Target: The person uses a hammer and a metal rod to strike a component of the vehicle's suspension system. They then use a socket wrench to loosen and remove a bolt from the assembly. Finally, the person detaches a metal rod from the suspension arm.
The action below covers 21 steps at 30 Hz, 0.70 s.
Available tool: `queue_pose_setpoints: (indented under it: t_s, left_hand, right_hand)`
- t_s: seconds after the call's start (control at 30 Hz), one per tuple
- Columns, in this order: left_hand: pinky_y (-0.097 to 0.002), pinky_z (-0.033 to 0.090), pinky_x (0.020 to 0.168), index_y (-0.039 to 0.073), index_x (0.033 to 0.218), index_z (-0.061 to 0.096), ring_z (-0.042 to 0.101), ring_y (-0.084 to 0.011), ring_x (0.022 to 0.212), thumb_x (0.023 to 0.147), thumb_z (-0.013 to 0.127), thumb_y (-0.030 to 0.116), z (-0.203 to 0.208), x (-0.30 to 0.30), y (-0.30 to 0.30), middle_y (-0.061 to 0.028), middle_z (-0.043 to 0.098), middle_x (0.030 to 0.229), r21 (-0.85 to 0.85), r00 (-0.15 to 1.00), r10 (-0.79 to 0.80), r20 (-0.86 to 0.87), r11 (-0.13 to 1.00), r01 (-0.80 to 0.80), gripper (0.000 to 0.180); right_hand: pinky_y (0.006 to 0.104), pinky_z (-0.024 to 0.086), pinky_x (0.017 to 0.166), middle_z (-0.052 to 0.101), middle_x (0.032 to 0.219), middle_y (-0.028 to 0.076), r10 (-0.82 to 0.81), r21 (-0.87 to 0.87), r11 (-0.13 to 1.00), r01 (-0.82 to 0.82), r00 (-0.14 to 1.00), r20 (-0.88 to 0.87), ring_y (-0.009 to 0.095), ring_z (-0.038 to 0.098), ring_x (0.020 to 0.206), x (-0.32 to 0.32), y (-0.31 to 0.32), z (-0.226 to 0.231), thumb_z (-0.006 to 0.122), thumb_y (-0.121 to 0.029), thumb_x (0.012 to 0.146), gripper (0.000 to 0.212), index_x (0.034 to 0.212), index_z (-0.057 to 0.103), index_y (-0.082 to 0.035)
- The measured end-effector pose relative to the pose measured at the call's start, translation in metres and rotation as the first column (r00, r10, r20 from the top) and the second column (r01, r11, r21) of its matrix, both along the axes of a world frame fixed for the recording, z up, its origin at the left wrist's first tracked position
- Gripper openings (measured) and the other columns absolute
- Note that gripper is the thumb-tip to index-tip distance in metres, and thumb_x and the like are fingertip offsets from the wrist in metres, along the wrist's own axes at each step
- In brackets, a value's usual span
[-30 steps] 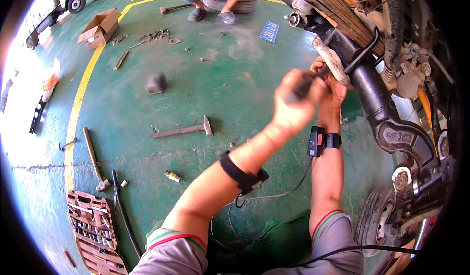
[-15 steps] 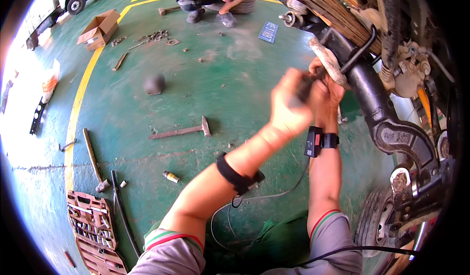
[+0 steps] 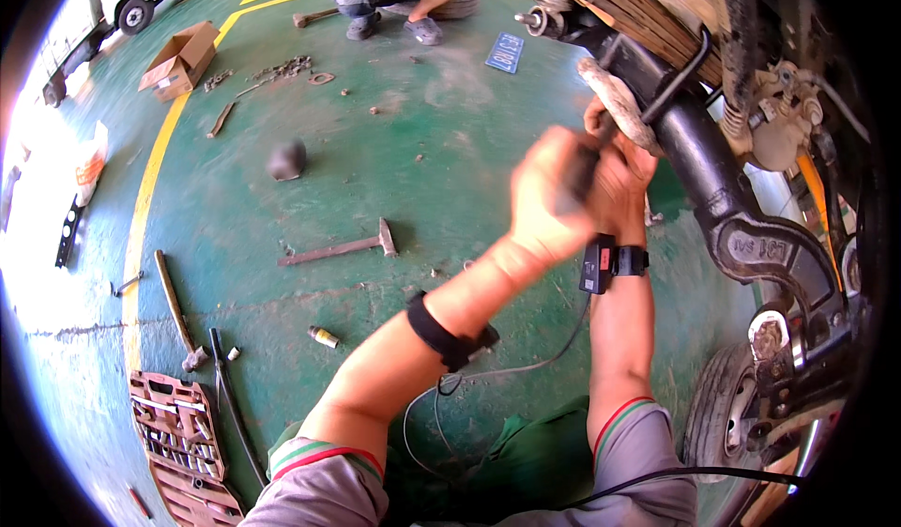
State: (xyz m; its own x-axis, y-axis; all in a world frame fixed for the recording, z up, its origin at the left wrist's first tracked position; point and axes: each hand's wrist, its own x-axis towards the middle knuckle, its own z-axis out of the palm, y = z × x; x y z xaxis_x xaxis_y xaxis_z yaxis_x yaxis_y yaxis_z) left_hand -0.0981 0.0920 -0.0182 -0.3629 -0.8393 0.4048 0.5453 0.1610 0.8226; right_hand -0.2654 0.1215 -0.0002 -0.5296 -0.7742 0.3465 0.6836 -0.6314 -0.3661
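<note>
left hand (image 3: 549, 189): fingers wrapped round dark handle (image 3: 582, 172) | right hand (image 3: 626, 187): fingers' grip unclear, by pale bar (image 3: 618, 103)

Black beam (image 3: 699, 166) right of the hands (image 3: 544, 194)

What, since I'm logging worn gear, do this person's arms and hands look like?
Both hands are bare. Grey short sleeves end in green, white and red bands. A black strap circles the left forearm; the right forearm, a black band and black box with red patch and cable.
</note>
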Motion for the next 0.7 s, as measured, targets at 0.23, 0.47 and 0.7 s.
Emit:
queue_pose_setpoints:
  t_s: [0.23,0.47,0.7]
  left_hand:
    - [-0.0324,0.049,0.066,0.005,0.102,0.064,0.062,-0.0181,0.081,0.082,0.075,0.019,-0.010,-0.001,0.017,-0.0075,0.063,0.089,-0.540,0.979,0.202,-0.013,0.823,-0.177,0.027]
    - [-0.0400,0.054,0.083,0.003,0.111,0.061,0.066,-0.0279,0.090,0.068,0.088,0.025,-0.009,0.004,0.022,-0.0142,0.065,0.094,-0.644,0.986,0.161,0.039,0.759,-0.098,0.055]
    - [-0.0313,0.045,0.071,0.005,0.109,0.066,0.061,-0.0173,0.082,0.094,0.067,0.026,-0.003,0.007,-0.034,-0.0032,0.068,0.095,0.172,0.989,-0.126,0.079,0.979,0.111,0.026]
  right_hand:
    - [0.0426,0.049,0.099,0.058,0.131,0.021,0.018,-0.062,0.997,-0.035,0.965,-0.261,0.032,0.055,0.121,0.006,0.005,0.006,0.070,-0.019,0.088,0.054,0.132,0.051,0.007]
    - [0.0420,0.049,0.100,0.044,0.143,0.028,-0.203,0.153,0.941,0.302,0.865,-0.459,0.036,0.052,0.124,0.028,0.010,0.017,0.059,-0.017,0.094,0.063,0.143,0.033,0.013]
    - [0.0494,0.029,0.121,0.047,0.141,0.028,-0.091,-0.096,0.993,0.067,0.958,-0.272,0.040,0.047,0.132,0.014,-0.003,0.024,0.055,-0.031,0.095,0.059,0.133,0.044,0.013]
